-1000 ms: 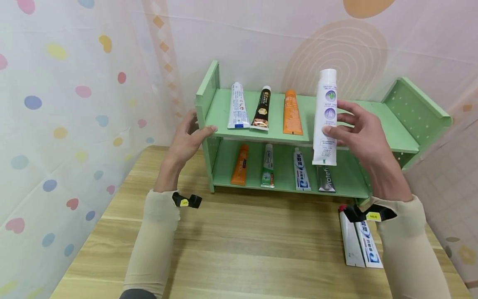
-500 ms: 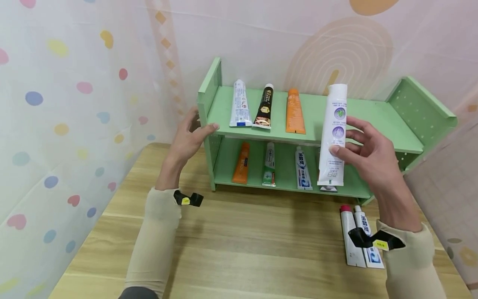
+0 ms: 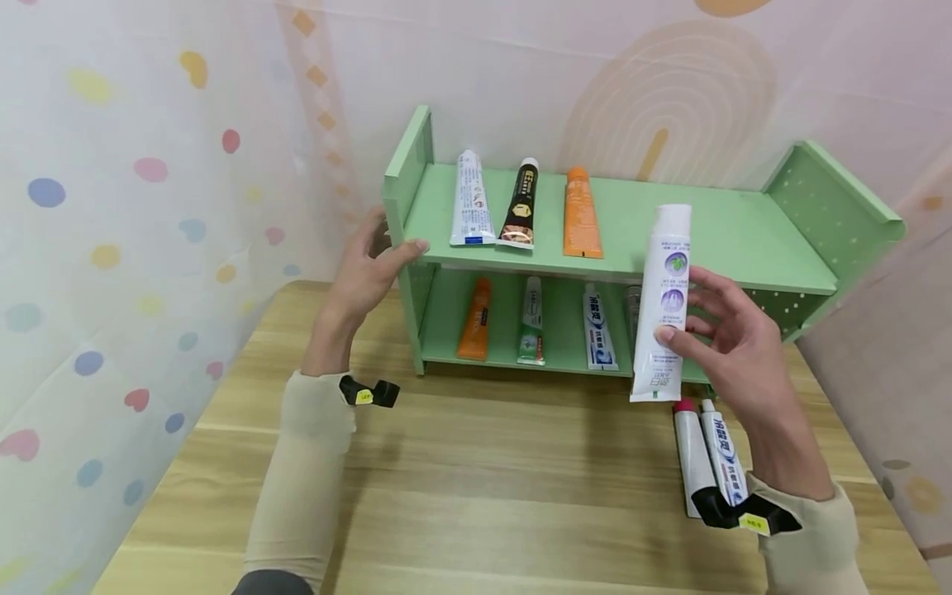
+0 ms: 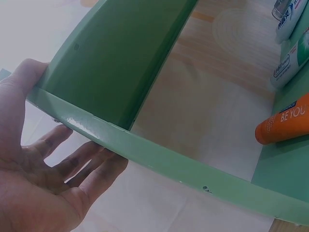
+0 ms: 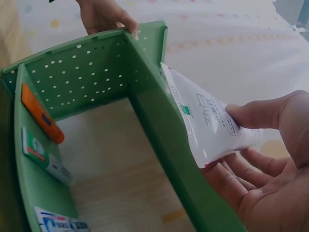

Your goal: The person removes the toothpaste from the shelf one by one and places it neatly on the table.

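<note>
My right hand [image 3: 744, 347] pinches a white toothpaste tube [image 3: 660, 306] between thumb and fingers. The tube is held cap up, in front of the right half of a green two-tier shelf [image 3: 714, 235]. In the right wrist view its flat crimped end overlaps the edge of the upper board. My left hand [image 3: 364, 273] grips the shelf's left side panel, thumb on the near edge and fingers on the outer face. On the upper board lie a white tube [image 3: 470, 198], a black tube [image 3: 522, 207] and an orange tube [image 3: 583, 215].
Several tubes lie on the lower board, among them an orange one [image 3: 476, 318] and a green-white one [image 3: 531, 322]; a grey one is mostly hidden. On the wooden table [image 3: 483, 479], a red-capped tube [image 3: 692, 454] lies beside a blue-white one [image 3: 721, 450]. A patterned curtain [image 3: 483, 74] hangs behind.
My right hand has brought the toothpaste tube down and toward me, from level with the upper board to before the lower tier. The left hand keeps its grip on the shelf.
</note>
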Available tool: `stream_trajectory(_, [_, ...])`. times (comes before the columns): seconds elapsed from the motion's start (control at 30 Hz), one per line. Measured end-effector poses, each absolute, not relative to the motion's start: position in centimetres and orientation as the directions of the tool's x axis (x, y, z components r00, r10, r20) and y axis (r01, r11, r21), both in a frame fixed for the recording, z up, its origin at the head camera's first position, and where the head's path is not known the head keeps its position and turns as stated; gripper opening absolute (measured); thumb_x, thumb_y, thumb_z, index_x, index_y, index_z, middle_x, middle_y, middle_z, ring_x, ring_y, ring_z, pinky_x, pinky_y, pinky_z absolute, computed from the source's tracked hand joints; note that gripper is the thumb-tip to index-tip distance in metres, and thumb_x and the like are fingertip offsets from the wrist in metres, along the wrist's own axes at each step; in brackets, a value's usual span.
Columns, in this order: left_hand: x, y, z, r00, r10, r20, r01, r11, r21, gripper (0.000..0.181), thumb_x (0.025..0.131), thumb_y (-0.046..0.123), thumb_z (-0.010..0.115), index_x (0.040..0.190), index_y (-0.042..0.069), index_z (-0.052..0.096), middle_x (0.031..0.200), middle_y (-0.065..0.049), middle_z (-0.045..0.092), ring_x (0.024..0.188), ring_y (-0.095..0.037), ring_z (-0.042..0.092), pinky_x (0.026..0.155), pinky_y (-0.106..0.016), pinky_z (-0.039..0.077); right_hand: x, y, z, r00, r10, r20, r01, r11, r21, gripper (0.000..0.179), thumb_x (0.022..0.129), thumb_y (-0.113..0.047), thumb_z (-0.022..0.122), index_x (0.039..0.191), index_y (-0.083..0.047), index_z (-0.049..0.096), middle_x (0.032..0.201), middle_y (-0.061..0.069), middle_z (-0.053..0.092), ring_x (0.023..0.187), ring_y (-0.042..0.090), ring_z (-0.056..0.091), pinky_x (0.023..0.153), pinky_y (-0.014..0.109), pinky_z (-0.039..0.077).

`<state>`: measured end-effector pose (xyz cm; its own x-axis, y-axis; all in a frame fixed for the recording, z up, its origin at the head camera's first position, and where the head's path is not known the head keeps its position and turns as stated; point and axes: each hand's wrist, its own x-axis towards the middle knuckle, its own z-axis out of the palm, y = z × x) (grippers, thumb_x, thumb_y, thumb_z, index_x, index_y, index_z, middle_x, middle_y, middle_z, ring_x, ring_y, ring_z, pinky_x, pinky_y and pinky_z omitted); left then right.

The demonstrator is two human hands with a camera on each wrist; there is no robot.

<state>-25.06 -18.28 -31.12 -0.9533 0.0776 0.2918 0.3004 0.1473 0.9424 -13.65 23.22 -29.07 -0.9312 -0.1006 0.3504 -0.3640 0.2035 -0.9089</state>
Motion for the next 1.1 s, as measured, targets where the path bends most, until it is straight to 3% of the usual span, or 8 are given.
stream_trajectory(0.37, [-25.3,-18.2,-31.0,-0.949,0.081,0.303,0.312,0.139,0.94,0.065,0.093,0.03,0.072,0.152,0.027,0.044,0.146,-0.007,0.052,0.129,-0.023,0.053,0.106,-0.047,0.045,-12.5,23.8,-31.7,-0.921,-0.13,0.369,-0.385,0.142,-0.912,0.068,0.091,0.013,0.067,0.152,-0.007,0.045,0.128,-0.007,0.067,0.104,0.005,0.071,0.073,0.021,0.06])
stream_trajectory(0.73, [-25.1,-18.1,-31.1,-0.948,0.08,0.309,0.317,0.125,0.94,0.065,0.093,0.029,0.072,0.151,0.026,0.044,0.145,-0.008,0.053,0.126,-0.024,0.054,0.105,-0.049,0.046,-11.4,24.5,-35.0,-0.925,-0.12,0.362,-0.378,0.169,-0.91,0.07,0.087,0.018,0.067,0.15,-0.002,0.045,0.125,-0.008,0.069,0.1,0.005,0.073,0.072,0.02,0.059])
stream_trajectory(0.93, [-25.1,-18.1,-31.0,-0.947,0.082,0.309,0.317,0.125,0.94,0.064,0.093,0.029,0.072,0.15,0.026,0.045,0.144,-0.008,0.053,0.124,-0.024,0.055,0.103,-0.046,0.047,-10.8,25.2,-37.4,-0.948,-0.131,0.289,-0.311,0.199,-0.929,0.07,0.09,0.013,0.068,0.153,-0.005,0.043,0.122,-0.012,0.069,0.098,0.003,0.071,0.075,0.02,0.059])
stream_trajectory(1.1, [-25.0,-18.2,-31.0,-0.947,0.081,0.309,0.317,0.118,0.941,0.063,0.093,0.028,0.072,0.15,0.025,0.046,0.144,-0.007,0.053,0.124,-0.024,0.054,0.105,-0.052,0.046,-10.7,25.3,-39.0,-0.968,-0.126,0.219,-0.243,0.225,-0.944,0.068,0.091,0.007,0.07,0.152,-0.005,0.043,0.117,-0.013,0.07,0.097,0.003,0.071,0.073,0.021,0.059])
